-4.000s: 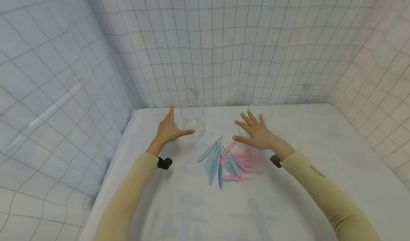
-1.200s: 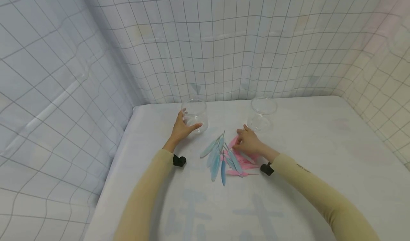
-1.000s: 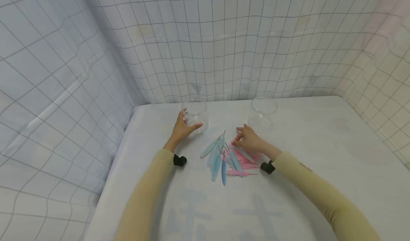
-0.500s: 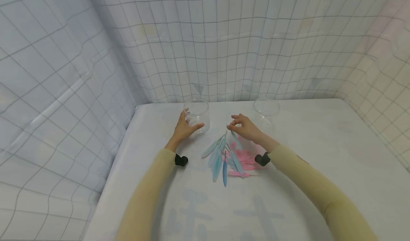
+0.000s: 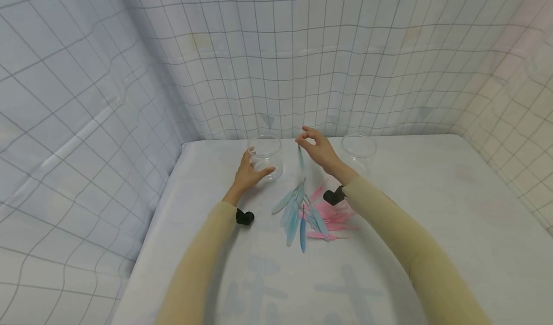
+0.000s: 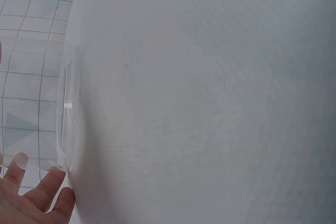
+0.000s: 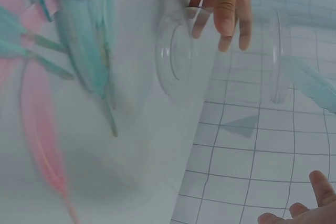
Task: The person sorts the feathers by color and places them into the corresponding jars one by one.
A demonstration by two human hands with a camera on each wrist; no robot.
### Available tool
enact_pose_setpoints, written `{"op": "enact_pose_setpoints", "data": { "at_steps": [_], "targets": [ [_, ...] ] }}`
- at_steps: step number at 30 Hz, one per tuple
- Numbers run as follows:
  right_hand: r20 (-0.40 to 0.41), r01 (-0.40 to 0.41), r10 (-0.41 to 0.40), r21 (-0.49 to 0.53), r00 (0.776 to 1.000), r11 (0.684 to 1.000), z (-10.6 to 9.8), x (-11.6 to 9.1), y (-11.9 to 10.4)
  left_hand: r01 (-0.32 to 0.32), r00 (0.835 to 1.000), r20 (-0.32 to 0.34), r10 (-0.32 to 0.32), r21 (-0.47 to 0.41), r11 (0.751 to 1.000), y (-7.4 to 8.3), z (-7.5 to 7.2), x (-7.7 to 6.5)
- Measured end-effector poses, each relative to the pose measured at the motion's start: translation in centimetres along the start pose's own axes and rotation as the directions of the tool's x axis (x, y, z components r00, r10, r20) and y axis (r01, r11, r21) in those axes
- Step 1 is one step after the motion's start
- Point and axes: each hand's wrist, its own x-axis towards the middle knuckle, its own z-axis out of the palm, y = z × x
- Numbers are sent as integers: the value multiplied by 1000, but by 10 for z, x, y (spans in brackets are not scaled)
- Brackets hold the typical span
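Mid-transfer, I judge: right hand [image 5: 318,148] pinching blue feather [image 5: 301,160], left hand [image 5: 247,175] gripping jar [image 5: 267,159]; I'd go nine o'clock next.

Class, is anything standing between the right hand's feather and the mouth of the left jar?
Nothing visible. The feather hangs from the right hand right of the left jar, whose mouth is uncovered; the left hand holds its wall below the rim.

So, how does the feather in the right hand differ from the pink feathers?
The held feather is pale blue, unlike the pink feathers. The held feather hangs from the right hand; the pink feathers lie bunched on the table. Both are slender.
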Motion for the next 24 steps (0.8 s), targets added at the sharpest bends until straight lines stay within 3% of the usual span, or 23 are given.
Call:
{"op": "enact_pose_setpoints", "data": {
  "at_steps": [10, 17, 24],
  "targets": [
    [-151, 9, 20, 190, 988, 982, 17, 23, -18, -2, 1000, -7, 2, -33, 999, -2, 0, 0],
    [-294, 43, 51, 304, 954, 952, 38, 31, -15, 17, 1000, -3, -17, -32, 999, -4, 6, -2],
    [-387, 101, 40, 336, 921, 936, 56, 40, -23, 14, 1000, -28, -15, -33, 999, -3, 4, -2]
  ]
}}
